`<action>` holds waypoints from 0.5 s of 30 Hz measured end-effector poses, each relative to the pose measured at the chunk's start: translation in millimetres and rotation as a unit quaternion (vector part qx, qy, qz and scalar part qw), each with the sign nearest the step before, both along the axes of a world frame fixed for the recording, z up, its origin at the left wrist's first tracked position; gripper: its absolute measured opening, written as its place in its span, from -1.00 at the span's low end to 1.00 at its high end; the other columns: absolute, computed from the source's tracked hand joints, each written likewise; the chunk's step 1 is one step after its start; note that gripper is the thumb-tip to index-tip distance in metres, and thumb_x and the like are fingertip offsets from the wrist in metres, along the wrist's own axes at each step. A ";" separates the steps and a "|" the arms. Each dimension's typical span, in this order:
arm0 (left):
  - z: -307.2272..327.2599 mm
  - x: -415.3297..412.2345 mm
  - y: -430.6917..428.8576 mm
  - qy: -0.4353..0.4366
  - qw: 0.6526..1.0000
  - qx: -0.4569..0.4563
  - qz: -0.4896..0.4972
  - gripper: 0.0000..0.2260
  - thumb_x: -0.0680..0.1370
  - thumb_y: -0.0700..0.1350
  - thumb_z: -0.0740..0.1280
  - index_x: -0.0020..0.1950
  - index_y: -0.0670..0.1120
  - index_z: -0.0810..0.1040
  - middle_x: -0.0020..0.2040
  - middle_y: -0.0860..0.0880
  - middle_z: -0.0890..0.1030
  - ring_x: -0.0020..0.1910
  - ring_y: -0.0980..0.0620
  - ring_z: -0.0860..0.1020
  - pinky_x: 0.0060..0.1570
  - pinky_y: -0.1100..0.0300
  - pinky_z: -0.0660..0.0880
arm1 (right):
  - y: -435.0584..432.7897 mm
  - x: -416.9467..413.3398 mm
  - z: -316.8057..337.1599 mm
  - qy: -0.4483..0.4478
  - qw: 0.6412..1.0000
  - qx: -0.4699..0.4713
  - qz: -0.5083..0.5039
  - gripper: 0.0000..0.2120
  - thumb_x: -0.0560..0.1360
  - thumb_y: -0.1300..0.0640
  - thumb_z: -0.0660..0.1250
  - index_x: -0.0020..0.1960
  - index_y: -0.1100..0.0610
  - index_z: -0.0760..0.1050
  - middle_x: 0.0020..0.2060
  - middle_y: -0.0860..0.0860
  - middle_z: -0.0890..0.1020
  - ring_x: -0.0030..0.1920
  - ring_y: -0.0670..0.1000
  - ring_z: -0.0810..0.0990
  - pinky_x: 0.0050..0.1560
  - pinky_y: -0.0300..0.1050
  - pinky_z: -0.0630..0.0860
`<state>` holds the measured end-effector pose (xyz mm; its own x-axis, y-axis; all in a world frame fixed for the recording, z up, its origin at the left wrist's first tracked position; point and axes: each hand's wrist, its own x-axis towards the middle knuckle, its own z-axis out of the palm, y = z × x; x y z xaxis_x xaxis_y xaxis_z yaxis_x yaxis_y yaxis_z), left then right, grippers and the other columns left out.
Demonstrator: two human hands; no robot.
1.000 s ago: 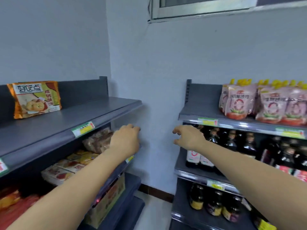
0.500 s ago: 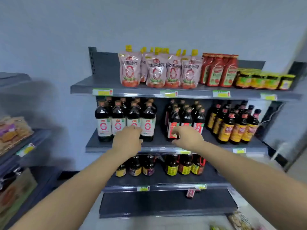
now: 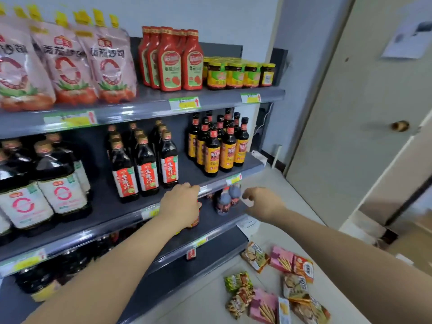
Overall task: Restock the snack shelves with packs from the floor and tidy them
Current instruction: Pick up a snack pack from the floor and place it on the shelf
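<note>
Swinging further right than half a second ago, the view has left the shelf unit's left end behind and brought the door (image 3: 350, 113) and the floor (image 3: 297, 206) in, while both arms stay stretched forward.

Nearest, the snack packs (image 3: 275, 286) lie flat in a loose scatter on the floor at lower right, their long sides pointing every which way. Among them are a pink biscuit-stick box (image 3: 281, 261) and a green pack (image 3: 237, 280).

The left hand (image 3: 180, 203) hangs in front of the middle shelf (image 3: 112, 206) edge, fingers loosely curled, and appears to hold nothing. The right hand (image 3: 265, 204) is just off the shelf's right end, also loosely curled and empty.

The packs sit below and to the right of both hands, so the right hand is the nearer. Reaching them likely calls for a stoop.

Behind the hands, the middle shelf carries large dark jugs (image 3: 46, 181), red-labelled sauce bottles (image 3: 146, 164) and yellow-labelled bottles (image 3: 222, 148). On the top shelf stand tomato sauce pouches (image 3: 67, 64), ketchup bottles (image 3: 170, 59) and small jars (image 3: 238, 73). No snack shelf is in view.
</note>
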<state>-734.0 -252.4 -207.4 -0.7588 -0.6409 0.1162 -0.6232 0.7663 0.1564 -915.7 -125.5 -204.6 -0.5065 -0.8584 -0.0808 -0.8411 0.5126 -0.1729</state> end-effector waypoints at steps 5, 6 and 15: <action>-23.8 -97.4 0.2 -0.031 0.996 0.021 -0.085 -0.69 0.59 -0.02 0.24 0.31 -0.06 0.43 0.24 -0.08 0.50 0.25 -0.12 0.44 0.11 0.02 0.46 | 32.7 -69.6 -21.5 0.006 0.995 0.031 -0.096 -0.63 0.48 0.05 0.36 0.28 0.04 0.46 0.21 0.07 0.55 0.17 0.12 0.54 0.12 -0.01 0.53; -28.8 -113.5 1.9 -0.033 0.994 0.027 -0.100 -0.71 0.59 -0.02 0.24 0.29 -0.07 0.43 0.23 -0.08 0.50 0.24 -0.13 0.45 0.09 0.03 0.46 | 39.1 -81.1 -27.1 0.003 0.993 0.031 -0.111 -0.62 0.48 0.04 0.37 0.29 0.02 0.46 0.21 0.05 0.55 0.17 0.10 0.54 0.09 -0.04 0.53; -91.3 -269.3 47.0 -0.081 0.974 0.058 -0.205 -0.72 0.58 -0.06 0.23 0.28 -0.07 0.45 0.22 -0.09 0.51 0.22 -0.13 0.47 0.07 0.02 0.48 | 104.5 -196.3 -82.9 -0.054 0.972 0.074 -0.215 -0.61 0.50 0.06 0.35 0.32 0.02 0.44 0.21 0.01 0.55 0.16 0.06 0.54 -0.01 -0.13 0.48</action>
